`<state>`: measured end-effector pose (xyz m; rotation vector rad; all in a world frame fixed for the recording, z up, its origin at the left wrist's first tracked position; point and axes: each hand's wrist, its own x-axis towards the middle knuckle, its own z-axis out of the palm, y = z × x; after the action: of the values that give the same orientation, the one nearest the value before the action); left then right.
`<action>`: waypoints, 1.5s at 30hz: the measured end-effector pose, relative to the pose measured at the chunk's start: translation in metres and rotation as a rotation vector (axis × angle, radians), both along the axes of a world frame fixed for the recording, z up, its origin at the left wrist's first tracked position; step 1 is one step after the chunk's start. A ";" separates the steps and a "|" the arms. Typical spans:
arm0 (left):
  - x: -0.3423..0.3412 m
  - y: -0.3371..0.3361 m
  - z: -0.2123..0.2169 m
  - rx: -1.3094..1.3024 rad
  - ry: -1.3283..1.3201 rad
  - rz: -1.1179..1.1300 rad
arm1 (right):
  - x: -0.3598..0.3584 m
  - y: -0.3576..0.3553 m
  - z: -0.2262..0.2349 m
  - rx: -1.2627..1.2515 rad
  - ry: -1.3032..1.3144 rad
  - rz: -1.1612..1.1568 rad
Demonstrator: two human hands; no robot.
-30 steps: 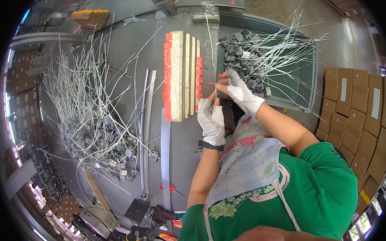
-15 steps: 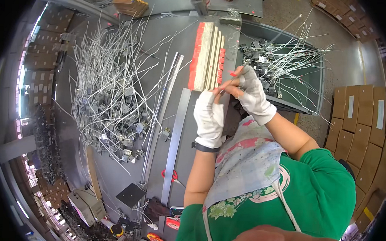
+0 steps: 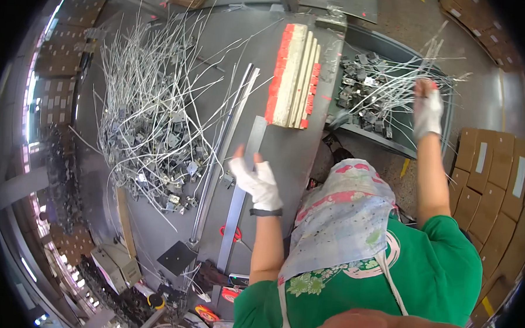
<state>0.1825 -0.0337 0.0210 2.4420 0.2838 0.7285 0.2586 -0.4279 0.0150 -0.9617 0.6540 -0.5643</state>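
My left hand (image 3: 256,180), in a white fingerless glove, is held above the long flat metal strip (image 3: 242,189) on the bench, fingers apart and nothing between them. Out to the right, my right hand (image 3: 428,111), gloved likewise, is over the grey-green bin (image 3: 404,148). A bundle of white wires (image 3: 395,85) with small grey metal parts (image 3: 359,86) lies in that bin. Red shows at the right fingertips, which are blurred, so whether they grip a wire is unclear. Between the hands, a pale long block (image 3: 289,77) with red strips along its edges rests on the bench.
A big tangled heap of white wires and grey parts (image 3: 152,136) covers the bench's left side. Metal rails (image 3: 222,150) run beside it. Nearer are red-handled scissors (image 3: 231,233), a black plate (image 3: 178,257) and a beige box-shaped device (image 3: 116,266). Cartons (image 3: 490,185) stand at right.
My hands have parted from where they met beside the pale block. The left moved left and nearer me; the right swung right over the bin.
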 end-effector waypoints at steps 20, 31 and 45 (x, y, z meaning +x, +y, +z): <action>-0.093 0.125 -0.010 -0.039 0.021 0.216 | -0.077 0.350 0.014 -0.203 0.174 1.827; -0.138 0.121 0.081 -1.193 0.293 -0.147 | -0.079 0.424 0.057 -0.038 0.104 2.032; -0.235 0.121 0.148 -1.312 -0.303 -0.358 | -0.048 0.454 0.119 1.115 0.187 2.002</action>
<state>-0.0529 0.0874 0.1685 1.0777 0.1184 0.4777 0.2101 0.0263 0.1338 -0.2031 -0.1237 1.5414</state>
